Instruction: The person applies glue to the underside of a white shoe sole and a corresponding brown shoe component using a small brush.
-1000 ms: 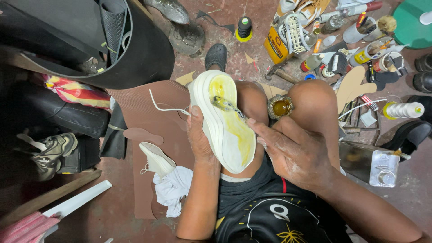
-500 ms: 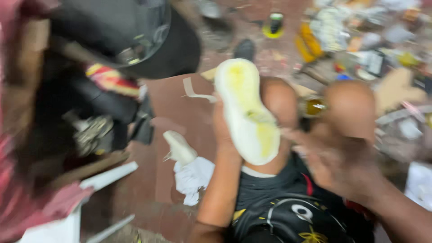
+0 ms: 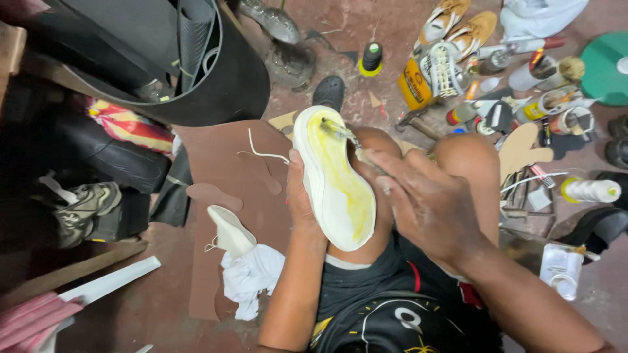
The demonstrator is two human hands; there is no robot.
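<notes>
A white shoe (image 3: pixel 330 175) lies sole-up on my lap, its sole smeared with yellow glue. My left hand (image 3: pixel 298 196) grips the shoe's left side from below. My right hand (image 3: pixel 424 199) is closed on a small brush (image 3: pixel 341 133), whose bristles touch the sole near the toe end. My bare knees (image 3: pixel 471 160) show under and beside the shoe.
A second white shoe (image 3: pixel 230 231) and a white cloth (image 3: pixel 252 274) lie on brown sheet material (image 3: pixel 219 163) at my left. Black rolled sheets (image 3: pixel 163 59) fill the upper left. Glue tins, thread spools, shoes and tools (image 3: pixel 497 78) crowd the floor at the upper right.
The camera swung left and back, blurring the middle frame. The brush tip has moved from the middle of the sole toward its toe end. My left hand keeps its hold.
</notes>
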